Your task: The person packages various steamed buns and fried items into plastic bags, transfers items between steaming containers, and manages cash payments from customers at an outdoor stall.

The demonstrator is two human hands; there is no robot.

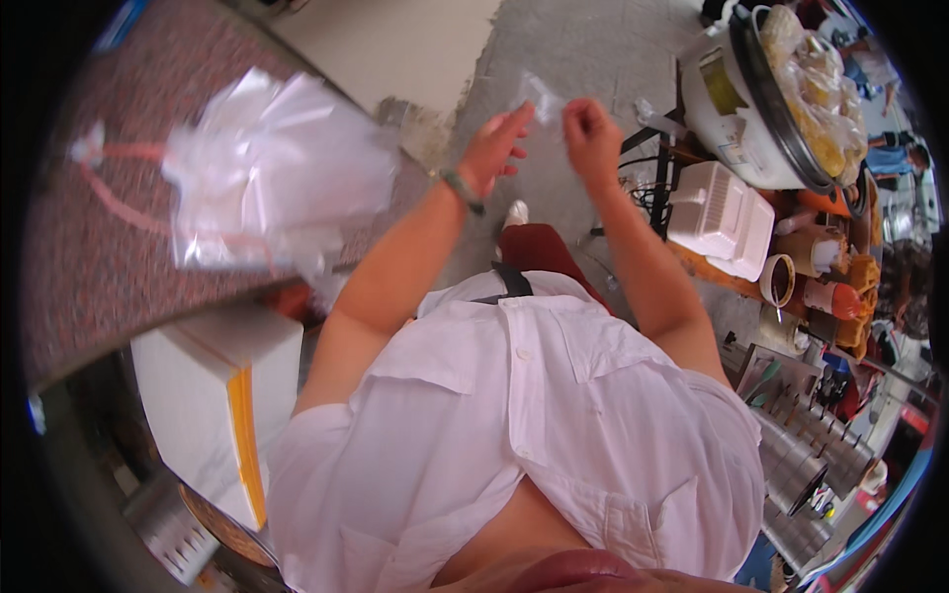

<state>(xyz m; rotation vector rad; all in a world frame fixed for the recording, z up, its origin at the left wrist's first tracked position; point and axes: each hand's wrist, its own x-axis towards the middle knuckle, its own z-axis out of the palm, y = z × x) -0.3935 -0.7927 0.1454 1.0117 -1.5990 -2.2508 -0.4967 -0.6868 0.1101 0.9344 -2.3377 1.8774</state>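
Note:
In front of my body, a small clear plastic bag (pixel 543 102) hangs between my hands above the grey floor. My right hand (pixel 593 137) is curled, with its fingertips pinching the bag's right side. My left hand (pixel 495 148), with a green bangle at its wrist, has its fingertips at the bag's left edge. Blur hides whether they grip it. To the left, a stack of clear plastic bags (pixel 289 163) with a pink tie string (pixel 126 204) lies on a speckled reddish countertop (pixel 148 89).
A white foam box (pixel 200 415) stands below the counter. On the right, a rice cooker (pixel 730 111) holds plastic-bagged food (pixel 812 96). Foam takeaway boxes (pixel 719 215), a sauce cup (pixel 778 278) and a bottle (pixel 830 298) are nearby. Steel cylinders (pixel 789 452) stand farther down; people are in the background.

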